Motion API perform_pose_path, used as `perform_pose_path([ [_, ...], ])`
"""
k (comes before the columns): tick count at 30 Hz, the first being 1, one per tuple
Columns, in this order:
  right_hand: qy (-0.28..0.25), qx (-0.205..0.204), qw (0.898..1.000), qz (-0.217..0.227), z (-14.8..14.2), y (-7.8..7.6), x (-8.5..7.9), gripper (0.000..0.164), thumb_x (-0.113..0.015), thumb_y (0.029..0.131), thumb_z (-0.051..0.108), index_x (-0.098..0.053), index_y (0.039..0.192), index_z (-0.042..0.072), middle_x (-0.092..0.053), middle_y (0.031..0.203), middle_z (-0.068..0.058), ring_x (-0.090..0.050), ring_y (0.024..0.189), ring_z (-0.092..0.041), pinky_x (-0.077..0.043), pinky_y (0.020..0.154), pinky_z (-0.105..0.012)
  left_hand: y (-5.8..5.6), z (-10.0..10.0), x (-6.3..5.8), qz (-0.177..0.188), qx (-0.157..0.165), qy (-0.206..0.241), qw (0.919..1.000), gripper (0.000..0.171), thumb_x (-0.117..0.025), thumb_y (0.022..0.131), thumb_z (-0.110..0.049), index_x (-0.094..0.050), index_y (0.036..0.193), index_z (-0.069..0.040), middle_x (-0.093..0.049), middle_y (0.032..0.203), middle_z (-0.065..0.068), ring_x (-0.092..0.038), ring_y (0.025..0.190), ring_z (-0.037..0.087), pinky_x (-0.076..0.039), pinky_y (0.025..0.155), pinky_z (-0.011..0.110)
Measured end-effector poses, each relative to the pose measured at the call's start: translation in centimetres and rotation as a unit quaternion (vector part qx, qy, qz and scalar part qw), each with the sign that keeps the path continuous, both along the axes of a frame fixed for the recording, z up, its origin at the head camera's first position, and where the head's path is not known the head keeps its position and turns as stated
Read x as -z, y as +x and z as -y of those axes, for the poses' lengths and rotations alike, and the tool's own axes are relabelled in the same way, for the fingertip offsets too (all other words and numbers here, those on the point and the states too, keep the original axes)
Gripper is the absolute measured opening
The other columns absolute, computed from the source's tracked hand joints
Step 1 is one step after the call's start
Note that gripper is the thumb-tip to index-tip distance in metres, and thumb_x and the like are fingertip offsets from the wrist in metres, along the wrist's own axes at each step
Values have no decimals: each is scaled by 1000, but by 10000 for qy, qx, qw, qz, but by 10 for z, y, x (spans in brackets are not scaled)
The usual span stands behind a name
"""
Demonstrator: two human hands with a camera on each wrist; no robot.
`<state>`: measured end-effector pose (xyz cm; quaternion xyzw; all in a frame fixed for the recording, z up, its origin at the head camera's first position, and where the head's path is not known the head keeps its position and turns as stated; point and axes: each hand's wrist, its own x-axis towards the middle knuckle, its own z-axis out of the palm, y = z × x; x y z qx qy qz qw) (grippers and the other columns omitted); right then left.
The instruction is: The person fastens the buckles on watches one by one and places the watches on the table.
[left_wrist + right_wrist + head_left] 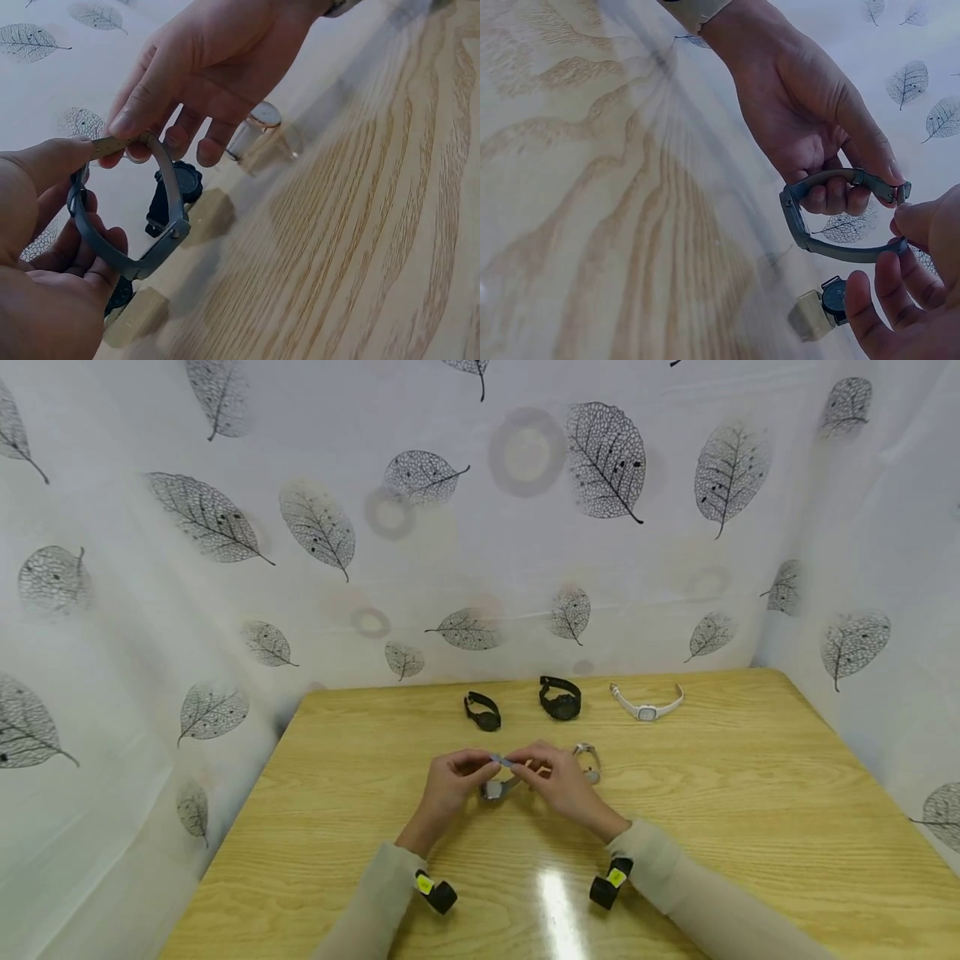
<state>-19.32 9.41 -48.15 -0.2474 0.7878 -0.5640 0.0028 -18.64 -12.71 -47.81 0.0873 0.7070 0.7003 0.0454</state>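
Observation:
Both hands hold a wristwatch with a grey-blue strap (171, 184), bent into a loop above the table. Its squarish case (492, 790) hangs at the lower side of the loop in the head view. My left hand (448, 783) pinches one strap end between thumb and fingers. From the other side, my right hand (558, 785) pinches the strap where its ends meet. In the right wrist view, the strap ends overlap near the buckle (900, 193), with thumbs and fingertips right at it. Beside the right hand lies a silver-toned watch (591, 775), partly hidden by that hand.
Along the back of the wooden table (337, 810) lie a small black watch (487, 720), a larger black watch (564, 707) and a white watch (647, 712). A leaf-patterned curtain (480, 552) hangs behind and at the sides. Black wrist cameras (442, 897) sit at both cuffs.

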Motion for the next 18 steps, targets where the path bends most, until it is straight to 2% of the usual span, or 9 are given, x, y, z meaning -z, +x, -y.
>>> perform_pose_path([
  [4,-28,24,10000,5,3,3,0,21,-64,103,16,-74,121,9,-68,111,-9,-65,83,-41,-56,62,-26,0,2,1,-5,203,-100,9997,23,-78,94,-14,-76,109,3,-75,96,8,-69,85,19,-60,75,30],
  [7,-95,18,10000,23,5,9,-10,21,-64,103,10,-74,120,4,-68,110,-12,-65,82,-45,-56,62,-27,0,3,1,-8,242,-209,9995,22,-79,93,-15,-77,107,1,-75,94,8,-68,83,20,-60,75,31],
  [12,-179,-8,9998,-35,8,19,-28,21,-65,102,7,-73,119,0,-68,106,-14,-65,83,-46,-57,63,-27,0,2,3,-5,110,-268,9996,25,-79,93,-21,-77,109,-1,-75,101,6,-69,91,16,-59,79,27],
  [18,-249,67,9997,-15,9,23,-33,21,-65,102,8,-73,120,2,-69,104,-13,-64,80,-46,-57,61,-29,0,1,2,75,47,-155,9998,26,-77,95,-24,-77,110,-3,-75,104,8,-67,92,20,-58,80,27],
])
